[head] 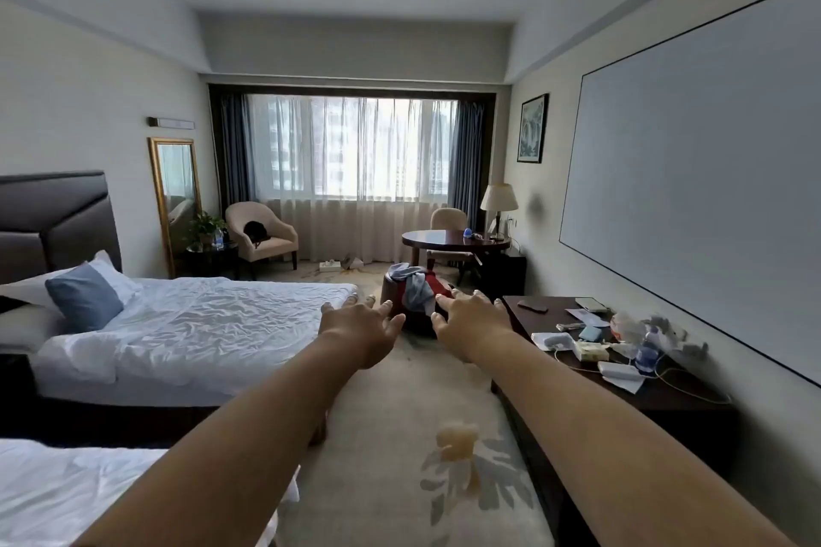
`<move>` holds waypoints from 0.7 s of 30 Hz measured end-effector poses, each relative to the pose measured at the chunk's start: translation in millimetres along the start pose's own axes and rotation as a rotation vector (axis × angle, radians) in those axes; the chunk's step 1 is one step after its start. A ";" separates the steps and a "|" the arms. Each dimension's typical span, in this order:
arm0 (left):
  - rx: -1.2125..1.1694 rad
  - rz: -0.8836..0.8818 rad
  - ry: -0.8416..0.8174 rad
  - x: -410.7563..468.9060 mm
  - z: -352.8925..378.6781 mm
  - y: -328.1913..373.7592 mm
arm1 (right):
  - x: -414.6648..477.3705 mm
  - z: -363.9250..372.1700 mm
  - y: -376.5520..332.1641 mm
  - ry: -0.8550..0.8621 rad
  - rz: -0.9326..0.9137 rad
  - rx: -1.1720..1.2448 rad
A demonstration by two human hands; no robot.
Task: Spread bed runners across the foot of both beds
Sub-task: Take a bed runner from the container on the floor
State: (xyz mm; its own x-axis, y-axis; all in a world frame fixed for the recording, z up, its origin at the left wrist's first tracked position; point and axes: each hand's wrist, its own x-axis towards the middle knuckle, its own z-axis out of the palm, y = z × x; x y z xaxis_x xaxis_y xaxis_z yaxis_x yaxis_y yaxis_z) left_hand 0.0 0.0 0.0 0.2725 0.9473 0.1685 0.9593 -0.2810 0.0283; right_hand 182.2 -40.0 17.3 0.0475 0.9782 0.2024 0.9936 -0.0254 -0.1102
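Two beds with white sheets stand on the left. The far bed has a blue pillow and a dark headboard; only a corner of the near bed shows at the bottom left. I see no bed runner on either bed. Both my arms stretch forward over the carpet aisle. My left hand is held out with fingers spread, holding nothing, near the foot corner of the far bed. My right hand is likewise spread and empty. Beyond the hands, blue-grey and red fabric is heaped on a dark stool.
A dark desk along the right wall carries papers, a bottle, cables and small items. Further back are a round table with a lamp, two armchairs, a mirror and the curtained window. Patterned carpet runs between beds and desk.
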 end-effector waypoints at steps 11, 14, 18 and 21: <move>0.073 0.055 -0.036 172.8 18.8 -43.5 | 173.0 28.2 -15.3 -0.036 0.059 -0.042; 0.093 0.065 -0.060 226.5 28.4 -63.5 | 225.7 40.1 -22.2 -0.018 0.074 -0.053; 0.078 0.050 -0.101 297.9 43.8 -85.5 | 293.4 57.3 -21.8 -0.036 0.080 -0.072; 0.062 0.049 -0.121 347.8 60.3 -94.3 | 344.2 73.8 -15.5 -0.040 0.084 -0.073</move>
State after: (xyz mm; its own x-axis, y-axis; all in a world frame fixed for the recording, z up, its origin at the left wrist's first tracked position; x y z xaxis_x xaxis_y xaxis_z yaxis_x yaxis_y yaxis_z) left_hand 8.8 365.2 -3.5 0.3224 0.9454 0.0481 0.9464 -0.3208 -0.0386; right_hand 175.6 312.3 16.8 0.1281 0.9793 0.1566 0.9912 -0.1210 -0.0540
